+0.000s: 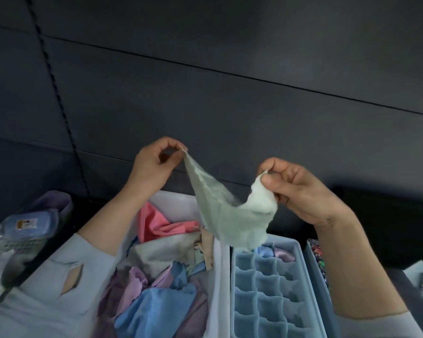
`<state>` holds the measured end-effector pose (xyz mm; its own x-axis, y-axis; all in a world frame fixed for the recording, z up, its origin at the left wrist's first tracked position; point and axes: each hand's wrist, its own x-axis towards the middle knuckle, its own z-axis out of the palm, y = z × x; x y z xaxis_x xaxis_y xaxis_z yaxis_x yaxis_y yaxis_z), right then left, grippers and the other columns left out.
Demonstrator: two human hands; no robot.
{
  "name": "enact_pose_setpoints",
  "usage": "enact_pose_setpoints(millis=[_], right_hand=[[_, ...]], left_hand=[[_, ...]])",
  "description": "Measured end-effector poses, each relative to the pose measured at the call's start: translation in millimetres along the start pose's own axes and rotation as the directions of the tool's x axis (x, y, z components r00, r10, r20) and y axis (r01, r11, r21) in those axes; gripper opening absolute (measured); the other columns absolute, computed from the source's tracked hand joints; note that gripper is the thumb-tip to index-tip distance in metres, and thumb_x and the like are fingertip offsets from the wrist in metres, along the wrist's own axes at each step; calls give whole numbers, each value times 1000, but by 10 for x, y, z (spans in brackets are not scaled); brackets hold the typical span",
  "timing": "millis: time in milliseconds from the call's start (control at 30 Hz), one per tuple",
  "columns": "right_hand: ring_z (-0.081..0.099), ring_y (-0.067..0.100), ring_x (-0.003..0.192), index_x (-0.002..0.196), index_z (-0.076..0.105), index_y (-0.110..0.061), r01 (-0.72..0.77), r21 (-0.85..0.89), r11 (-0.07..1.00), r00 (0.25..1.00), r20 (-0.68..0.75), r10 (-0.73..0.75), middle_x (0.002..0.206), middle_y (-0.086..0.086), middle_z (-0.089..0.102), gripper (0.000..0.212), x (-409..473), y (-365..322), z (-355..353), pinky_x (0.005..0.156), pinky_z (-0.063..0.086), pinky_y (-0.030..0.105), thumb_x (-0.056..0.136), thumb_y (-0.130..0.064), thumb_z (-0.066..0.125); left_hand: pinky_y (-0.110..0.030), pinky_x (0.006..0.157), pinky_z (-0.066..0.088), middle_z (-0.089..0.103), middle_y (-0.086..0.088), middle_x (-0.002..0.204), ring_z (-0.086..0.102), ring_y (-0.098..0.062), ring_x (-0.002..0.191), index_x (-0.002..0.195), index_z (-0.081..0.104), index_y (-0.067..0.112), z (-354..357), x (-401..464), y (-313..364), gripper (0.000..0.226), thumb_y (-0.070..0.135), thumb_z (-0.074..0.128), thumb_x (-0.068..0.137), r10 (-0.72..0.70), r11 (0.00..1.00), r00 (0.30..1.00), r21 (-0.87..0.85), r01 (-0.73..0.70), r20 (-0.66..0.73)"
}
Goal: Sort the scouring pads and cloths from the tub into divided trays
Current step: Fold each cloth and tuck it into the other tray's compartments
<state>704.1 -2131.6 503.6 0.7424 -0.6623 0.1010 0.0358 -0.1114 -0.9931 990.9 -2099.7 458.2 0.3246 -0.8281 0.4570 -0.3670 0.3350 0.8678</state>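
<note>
A: Two hands hold a pale green cloth (227, 211) up in front of a dark wall (230, 69), above the tub (221, 276) and a divided tray (237, 289). What is each grip doing?

B: The left hand (152, 167) pinches one corner between thumb and fingertips, a narrow grip. The right hand (300, 189) pinches the other corner and bunches a fold of it under curled fingers. Both are closed on the cloth, nothing else.

A: And the cloth between them?

B: It sags in a deep curve below both grips and hangs lowest nearer the right one, its bottom edge just above the tray's far cells. That droop suggests it is light, thin and wholly limp, with no stiffness to keep a shape.

A: So where should one take hold?

B: At the corners or along an edge, as here. A pinch seems enough for so little weight. Held in the middle it would probably collapse into a wad. The weave looks slightly textured, so slipping seems unlikely, and I would not call it fragile.

A: What lies beneath?

B: Under the left grip the tub still holds pink (156, 223), blue (156, 306) and lilac cloths (134, 281) in a heap. Under the right grip most of the tray's cells look unfilled, though a few at the far end hold coloured pieces
</note>
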Motion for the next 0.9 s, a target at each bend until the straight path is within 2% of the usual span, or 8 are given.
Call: enact_pose_setpoints(millis=[100,167,267,367,500,667,800,900], right_hand=[[62,14,69,89,69,-15,-14,-44,999,988,156,20,80,9,68,11,-4,-17,142,70,52,23,84,-24,74],[63,12,73,87,70,-13,20,-148,989,999,45,-13,81,5,70,4,71,-31,247,74,52,22,83,-14,71],[63,10,71,83,72,-11,96,-244,965,972,-187,-145,78,1,71,3,235,0,359,68,52,21,81,-8,72],[65,15,73,84,72,-5,112,-301,947,945,-263,-195,81,10,73,4,322,66,395,72,54,25,81,-5,75],[62,16,71,84,70,-10,115,-399,909,919,-305,-250,78,8,71,12,353,101,407,74,54,29,78,-8,80],[62,17,71,103,71,-18,128,-410,903,933,-259,-250,77,8,70,29,353,139,358,79,54,29,78,-7,79],[65,9,70,88,77,-19,101,-420,902,921,-303,-244,76,-3,73,14,365,190,349,76,55,24,78,-10,79],[65,9,70,81,75,-18,51,-424,904,904,-366,-223,75,-3,72,5,359,207,282,75,56,26,80,-14,79]], left_hand=[[-15,61,50,66,7,75,61,-1,64,85,67,20,99,-34,106,31,-7,52,93,-63,983,995,-169,76,83],[-15,65,49,66,9,78,60,-1,71,86,67,20,164,-66,169,33,-7,51,94,-75,976,980,-187,110,184],[-15,63,49,67,14,73,59,1,67,87,68,20,276,-121,280,27,-1,53,95,-107,964,938,-197,179,330],[-15,57,44,66,13,71,57,0,63,86,69,21,357,-161,372,19,8,58,95,-115,960,902,-185,208,415],[-22,56,40,63,5,70,52,-9,64,80,71,25,379,-126,380,17,15,64,92,-147,950,894,-192,247,424],[-22,56,42,62,4,71,50,-13,64,86,69,19,389,-101,348,10,12,64,92,-194,943,863,-153,294,466],[-20,55,45,62,3,83,53,-10,66,94,54,16,413,-108,326,14,5,63,91,-232,923,860,-175,342,454],[-23,62,48,65,1,93,59,-12,74,103,58,16,412,-148,298,7,15,55,97,-306,873,844,-224,434,441]])
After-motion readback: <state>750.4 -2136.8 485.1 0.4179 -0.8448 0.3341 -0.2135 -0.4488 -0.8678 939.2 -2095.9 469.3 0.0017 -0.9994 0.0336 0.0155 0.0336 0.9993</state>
